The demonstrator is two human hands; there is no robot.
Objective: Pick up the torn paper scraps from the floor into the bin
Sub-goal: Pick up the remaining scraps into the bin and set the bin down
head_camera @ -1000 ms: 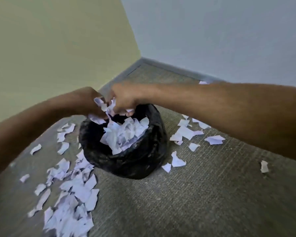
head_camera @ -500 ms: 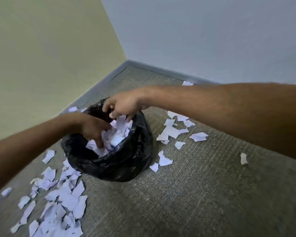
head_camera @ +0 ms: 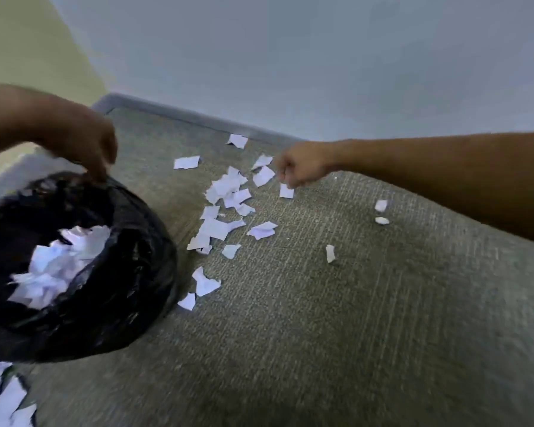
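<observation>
The bin [head_camera: 121, 291], lined with a black plastic bag, stands at the left and holds a heap of white scraps [head_camera: 59, 263]. My left hand [head_camera: 90, 149] is blurred and its fingers close on the far rim of the bag. Several torn white paper scraps [head_camera: 225, 192] lie on the grey carpet to the right of the bin. My right hand [head_camera: 299, 166] reaches to the far side of that cluster, fingers curled downward and pinched on the top edge of one small scrap [head_camera: 286, 192].
More scraps [head_camera: 7, 402] lie at the bottom left, in front of the bin. A few single scraps [head_camera: 330, 252] lie further right on the carpet. A grey wall and baseboard [head_camera: 179, 114] close off the far side, and a yellow wall [head_camera: 19, 41] stands at the left.
Both hands have left the inside of the bin. My right hand moved out to the scraps on the right; my left hand went to the bin's far rim. The view swung right.
</observation>
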